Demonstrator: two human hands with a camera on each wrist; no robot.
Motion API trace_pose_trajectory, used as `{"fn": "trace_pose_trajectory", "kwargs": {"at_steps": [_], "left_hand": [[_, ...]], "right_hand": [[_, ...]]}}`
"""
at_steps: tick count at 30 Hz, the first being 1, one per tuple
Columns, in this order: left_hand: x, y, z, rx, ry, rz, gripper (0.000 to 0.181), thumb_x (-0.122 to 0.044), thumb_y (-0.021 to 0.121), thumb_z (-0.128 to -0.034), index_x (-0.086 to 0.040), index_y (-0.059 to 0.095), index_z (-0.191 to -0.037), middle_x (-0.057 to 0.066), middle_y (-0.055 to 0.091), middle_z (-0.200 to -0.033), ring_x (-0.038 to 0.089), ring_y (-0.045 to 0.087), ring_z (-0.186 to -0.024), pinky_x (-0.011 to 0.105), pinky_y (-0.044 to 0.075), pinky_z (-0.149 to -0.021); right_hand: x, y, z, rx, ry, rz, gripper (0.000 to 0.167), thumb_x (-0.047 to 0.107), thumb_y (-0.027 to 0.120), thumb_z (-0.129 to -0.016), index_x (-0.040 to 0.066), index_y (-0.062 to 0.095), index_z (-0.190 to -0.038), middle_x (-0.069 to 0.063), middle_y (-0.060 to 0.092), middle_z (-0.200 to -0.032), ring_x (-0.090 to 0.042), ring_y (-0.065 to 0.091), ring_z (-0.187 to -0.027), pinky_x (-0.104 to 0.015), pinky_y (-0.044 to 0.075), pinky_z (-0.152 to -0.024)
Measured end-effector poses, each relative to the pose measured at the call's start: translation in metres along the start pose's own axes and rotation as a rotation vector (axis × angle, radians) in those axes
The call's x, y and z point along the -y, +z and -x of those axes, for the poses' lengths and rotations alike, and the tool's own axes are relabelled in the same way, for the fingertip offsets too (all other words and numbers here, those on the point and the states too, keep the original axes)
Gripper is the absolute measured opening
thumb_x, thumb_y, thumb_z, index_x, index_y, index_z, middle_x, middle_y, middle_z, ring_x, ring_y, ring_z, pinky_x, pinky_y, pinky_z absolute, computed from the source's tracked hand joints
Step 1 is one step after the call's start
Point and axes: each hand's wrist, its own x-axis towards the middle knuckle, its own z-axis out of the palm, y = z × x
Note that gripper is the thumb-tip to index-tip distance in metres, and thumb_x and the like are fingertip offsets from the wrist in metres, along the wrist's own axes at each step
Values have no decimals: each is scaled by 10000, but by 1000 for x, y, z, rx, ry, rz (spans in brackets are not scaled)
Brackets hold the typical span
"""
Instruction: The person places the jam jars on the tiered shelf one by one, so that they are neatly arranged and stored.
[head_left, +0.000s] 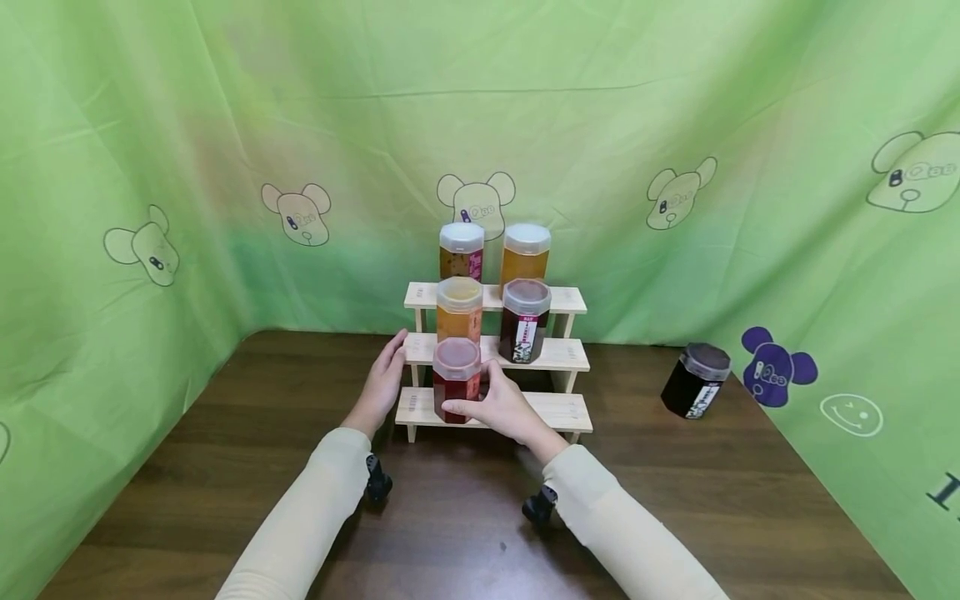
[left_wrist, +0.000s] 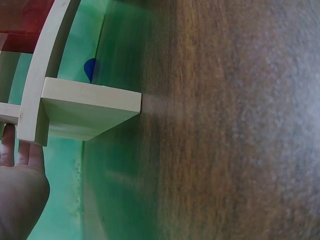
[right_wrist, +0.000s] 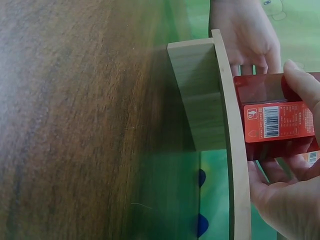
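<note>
My right hand (head_left: pixel 507 406) grips a red jar (head_left: pixel 452 396) with a frosted lid, thumb in front and fingers behind. The jar's base meets the left part of the lowest step of a wooden tiered rack (head_left: pixel 543 407). In the right wrist view, a red barcode label (right_wrist: pixel 277 121) shows on the jar. My left hand (head_left: pixel 381 383) rests its extended fingers against the rack's left side, near the middle step; the left wrist view shows its fingertips (left_wrist: pixel 36 155) at the wood. On the middle step stand a yellow-orange jar (head_left: pixel 453 321) and a dark jar (head_left: pixel 521 333).
On the top step are a jar with dark specks (head_left: pixel 456 264) and an orange jar (head_left: pixel 523 265). A black-looking jar (head_left: pixel 693 387) stands on the brown table (head_left: pixel 675 500) at the right. Green printed cloth (head_left: pixel 360 125) hangs behind and at both sides.
</note>
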Motion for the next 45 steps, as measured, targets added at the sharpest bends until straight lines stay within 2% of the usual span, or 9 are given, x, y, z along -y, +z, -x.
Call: {"fn": "trace_pose_trajectory", "kwargs": {"at_steps": [9,10,20,24,30,34,38,42,45], "left_hand": [[0,-1,-1,8,-13,2,497,-295,336,-1114,-167,300,-1593,65,281,-1624,264,237,-1483,491,188,-1196],[-5,-1,2,14,-20,1,497,-281,335,-1115,-153,294,-1594,76,274,-1626,272,230,-1485,496,185,-1196],[5,-3,0,4,1,-17,501,-301,337,-1115,-145,304,-1590,67,292,-1620,263,238,-1484,497,195,-1194],[4,-2,-2,8,1,-10,497,-304,344,-1114,-162,308,-1590,59,293,-1620,256,240,-1483,489,194,-1196],[3,-2,-1,5,9,2,500,-298,337,-1116,-145,300,-1591,77,288,-1621,269,240,-1483,491,188,-1197],[2,-2,1,6,41,-6,508,-302,330,-1114,-128,299,-1590,100,288,-1619,293,247,-1478,494,198,-1193],[2,-1,3,8,74,-17,510,-294,323,-1110,-117,300,-1588,128,296,-1611,323,265,-1467,509,213,-1184],[2,-1,2,15,55,-9,500,-278,324,-1114,-131,294,-1591,101,289,-1617,293,258,-1473,490,205,-1191],[2,-1,1,18,42,-9,494,-269,326,-1117,-136,294,-1591,83,284,-1620,272,255,-1475,471,204,-1194]], "right_hand": [[0,2,1,-17,15,-21,718,365,904,-745,88,488,-1259,-82,626,-1182,-226,588,-1102,-435,475,-971],[0,3,1,-19,22,-24,729,369,905,-743,91,484,-1269,-80,622,-1190,-226,584,-1109,-434,474,-975],[1,6,4,3,27,-90,776,321,889,-775,66,435,-1350,-120,588,-1279,-233,594,-1129,-427,492,-981],[3,4,5,10,13,-107,789,284,881,-790,61,420,-1391,-122,575,-1305,-241,601,-1139,-432,496,-987],[6,-2,9,25,-63,-51,752,230,866,-810,48,426,-1392,-125,565,-1313,-239,582,-1132,-434,487,-974],[5,-7,13,43,-115,-42,739,174,848,-829,50,414,-1415,-135,553,-1320,-264,594,-1124,-442,491,-967],[4,-19,16,33,-98,-16,759,198,839,-841,49,401,-1443,-183,551,-1325,-339,588,-1162,-472,485,-994],[2,-33,19,26,-60,2,761,231,824,-857,8,390,-1442,-270,534,-1334,-412,563,-1207,-502,467,-1021],[1,-45,21,26,-57,3,740,222,804,-877,-5,383,-1442,-284,517,-1361,-430,545,-1234,-518,445,-1041]]}}
